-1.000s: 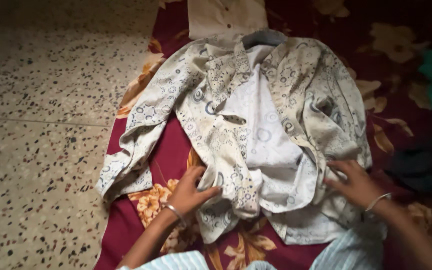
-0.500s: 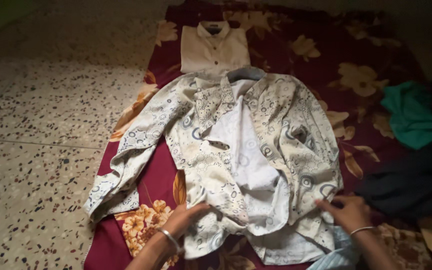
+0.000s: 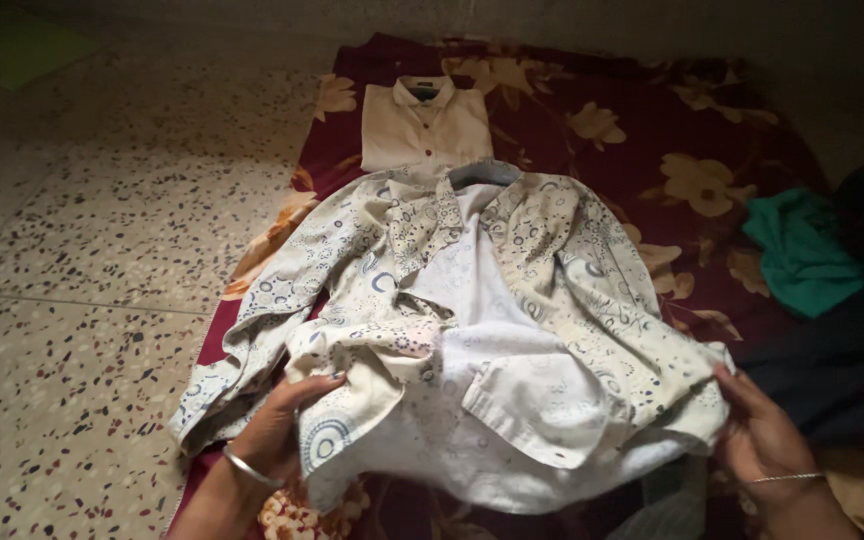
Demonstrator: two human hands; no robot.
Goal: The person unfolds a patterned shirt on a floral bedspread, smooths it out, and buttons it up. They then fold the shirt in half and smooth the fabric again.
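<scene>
1. A speckled terrazzo floor (image 3: pixel 82 260) fills the left of the view. Over it lies a maroon cloth sheet with tan flower prints (image 3: pixel 652 130), and all the clothes rest on that sheet.
2. A cream jacket with a blue circle print and a white lining (image 3: pixel 472 330) lies open and face up in the middle of the sheet, its collar away from the person and its hem lifted toward them.
3. The left hand (image 3: pixel 277 435), a thin bangle on its wrist, is closed on the jacket's left lower edge, fingers curled over the cloth. The right hand (image 3: pixel 767 440) pinches the right lower corner, thumb over the fabric.
4. Beyond the collar sits a folded cream button shirt (image 3: pixel 427 125). A crumpled teal garment (image 3: pixel 802 250) and a dark cloth (image 3: pixel 842 370) lie off to the right.
5. To carry this lift well, I judge both hands should rise evenly and keep the hem taut between them, so the loose front panels do not bunch and the left sleeve does not drag under the body.
6. Against the earlier frames, the hem was lying flat with the hands resting on the panels; it is now raised and doubled up toward the chest, and the view takes in more of the sheet.
</scene>
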